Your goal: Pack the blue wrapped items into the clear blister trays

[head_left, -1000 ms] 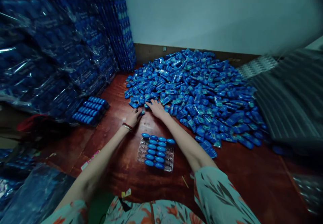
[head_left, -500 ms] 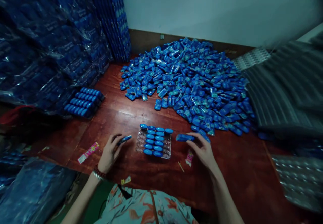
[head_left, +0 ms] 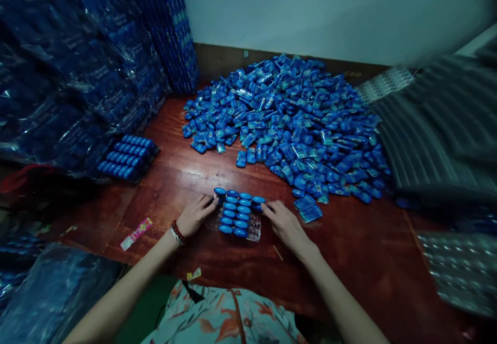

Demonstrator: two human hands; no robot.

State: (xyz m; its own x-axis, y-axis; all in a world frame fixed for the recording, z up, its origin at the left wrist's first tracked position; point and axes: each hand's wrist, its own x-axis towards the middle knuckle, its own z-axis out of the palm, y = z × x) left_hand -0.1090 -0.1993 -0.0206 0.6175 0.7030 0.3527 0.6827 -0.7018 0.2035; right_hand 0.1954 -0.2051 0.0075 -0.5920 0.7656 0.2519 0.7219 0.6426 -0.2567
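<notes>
A clear plastic tray (head_left: 254, 231) lies in front of me, its two middle columns filled with shiny blue oval packs (head_left: 243, 210). At its left edge my left hand (head_left: 198, 214) has its fingers closed on a small blue pack (head_left: 220, 199), mostly hidden by the fingertips, just below the top pack of the left column. Opposite it, my right hand (head_left: 285, 225) pinches another blue pack (head_left: 257, 207) under the top pack of the right column. The lower cells of both outer columns are partly covered by my hands.
A large heap of blue packs (head_left: 279, 111) covers the back of the wooden table (head_left: 171, 178). Filled trays (head_left: 128, 155) stand at left beside a tall plastic-wrapped stack (head_left: 77, 75). Stacked clear trays (head_left: 462, 271) are at right. A pink wrapper (head_left: 135, 234) lies near the front.
Both hands have moved inward from either side of the tray to its outer columns, each bringing a blue pack. Flat blue packs beside the heap, formerly behind my right hand, now show.
</notes>
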